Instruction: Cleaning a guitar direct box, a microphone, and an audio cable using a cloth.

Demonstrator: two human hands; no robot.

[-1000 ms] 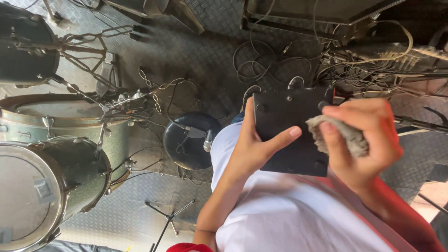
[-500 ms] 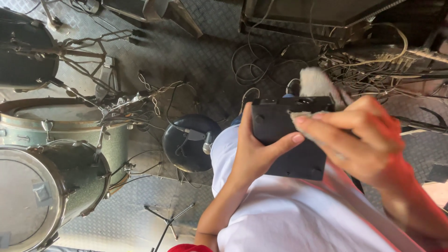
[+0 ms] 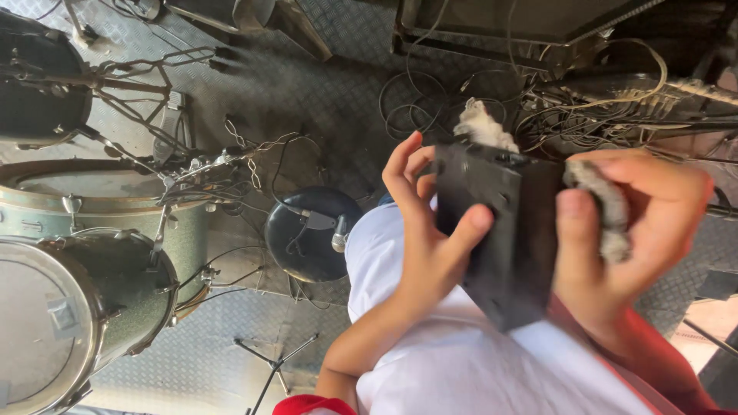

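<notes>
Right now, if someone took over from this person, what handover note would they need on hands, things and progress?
Left hand: grips the black box from its left side, thumb on the face.
Right hand: presses a grey rag against the box's right edge; the rag's other end sticks up behind the top.
Box is held above the lap, over the tangled cables; drums stand to the left.
Done: cannot tell how much is wiped.
Left: remaining faces, apparently.

box: far side hidden by right hand | rag: mostly covered | drums: cut off at left edge
</notes>
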